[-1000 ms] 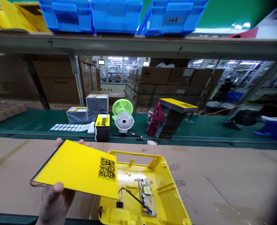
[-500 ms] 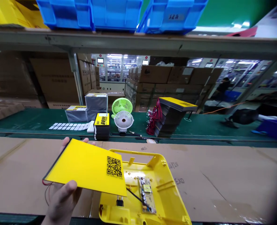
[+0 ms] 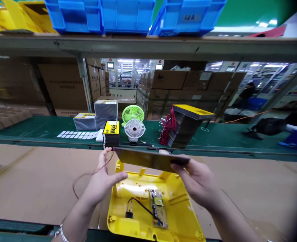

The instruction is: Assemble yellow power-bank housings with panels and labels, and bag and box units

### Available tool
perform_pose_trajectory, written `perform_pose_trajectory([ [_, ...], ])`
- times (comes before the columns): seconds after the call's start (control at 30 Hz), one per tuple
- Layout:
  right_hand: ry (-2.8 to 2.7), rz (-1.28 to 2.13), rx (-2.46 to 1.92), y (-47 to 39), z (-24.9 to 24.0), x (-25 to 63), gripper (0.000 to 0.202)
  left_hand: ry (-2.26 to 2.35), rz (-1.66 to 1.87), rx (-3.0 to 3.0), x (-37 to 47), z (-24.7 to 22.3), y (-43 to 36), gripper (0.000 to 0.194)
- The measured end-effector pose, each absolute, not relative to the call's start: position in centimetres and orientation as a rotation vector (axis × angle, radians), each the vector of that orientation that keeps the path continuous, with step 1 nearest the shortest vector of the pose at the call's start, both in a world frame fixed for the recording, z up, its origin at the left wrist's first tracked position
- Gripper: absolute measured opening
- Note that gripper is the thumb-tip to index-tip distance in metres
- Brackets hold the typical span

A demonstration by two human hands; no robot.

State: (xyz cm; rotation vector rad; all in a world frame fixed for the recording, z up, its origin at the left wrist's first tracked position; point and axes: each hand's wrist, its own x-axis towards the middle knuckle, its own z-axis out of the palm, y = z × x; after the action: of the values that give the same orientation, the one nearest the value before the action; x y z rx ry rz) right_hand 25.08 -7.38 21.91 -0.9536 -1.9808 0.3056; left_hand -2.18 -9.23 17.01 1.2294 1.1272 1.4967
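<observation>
A thin flat panel is held tilted above a yellow plastic housing, its dark side toward me. My right hand pinches the panel's right end between thumb and fingers. At the left end, the fingers of my left hand reach up beside the corner, thumb spread apart below; whether they touch it I cannot tell. A thin reddish wire loops from that corner past my left wrist. Inside the housing lie a circuit board and a black connector, joined by a black cable.
Cardboard covers the near bench. Beyond it stand a black-and-yellow block stack, a white fan, a green fan and a panel stack with red wires. Blue bins sit on the overhead shelf.
The panel has tipped from showing its yellow QR-code face to its dark side and moved right over the housing. My right hand has come in and taken its right end; my left thumb has left it.
</observation>
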Motion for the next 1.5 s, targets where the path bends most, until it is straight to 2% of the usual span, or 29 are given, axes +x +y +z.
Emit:
perform_pose_trajectory([
  [0.1, -1.941, 0.539, -1.151, -5.1, 21.6, 26.2, 0.023, 1.333, 1.402, 1.279, -3.2, 15.8, -6.8, 0.070],
  [0.27, -1.871, 0.686, -1.106, -3.2, 20.2, 25.4, 0.031, 1.236, 1.358, 1.328, -1.3, 14.3, -4.6, 0.039],
  [0.4, -1.867, 0.711, -1.091, -3.0, 19.7, 25.1, 0.030, 1.195, 1.441, 1.446, 0.0, 14.0, -4.3, 0.033],
  [0.63, -2.057, 0.835, -1.373, -2.2, 20.2, 27.4, 0.022, 1.272, 1.422, 1.643, -0.3, 14.7, -5.2, 0.023],
  [1.03, -2.227, 0.573, -1.527, -1.4, 19.6, 27.5, 0.026, 1.362, 1.414, 1.761, -0.3, 15.1, -6.5, 0.025],
  [1.1, -2.178, 0.329, -1.450, -2.0, 19.7, 26.8, 0.042, 1.411, 1.394, 1.800, -0.1, 15.3, -6.6, 0.025],
  [1.2, -2.175, -0.223, -1.314, -3.2, 20.1, 24.6, 0.071, 1.440, 1.370, 1.841, 0.2, 15.6, -6.8, 0.024],
  [1.3, -2.395, -0.582, -1.171, -3.8, 19.5, 22.1, 0.070, 1.407, 1.345, 1.873, 0.6, 15.6, -6.9, 0.026],
  [1.4, -2.636, -0.593, -1.157, -3.4, 17.8, 20.9, 0.065, 1.412, 1.339, 1.847, 0.7, 15.1, -6.7, 0.026],
  [1.5, -2.793, -0.364, -1.155, -2.5, 17.1, 20.9, 0.065, 1.427, 1.349, 1.807, 0.6, 14.7, -6.5, 0.029],
])
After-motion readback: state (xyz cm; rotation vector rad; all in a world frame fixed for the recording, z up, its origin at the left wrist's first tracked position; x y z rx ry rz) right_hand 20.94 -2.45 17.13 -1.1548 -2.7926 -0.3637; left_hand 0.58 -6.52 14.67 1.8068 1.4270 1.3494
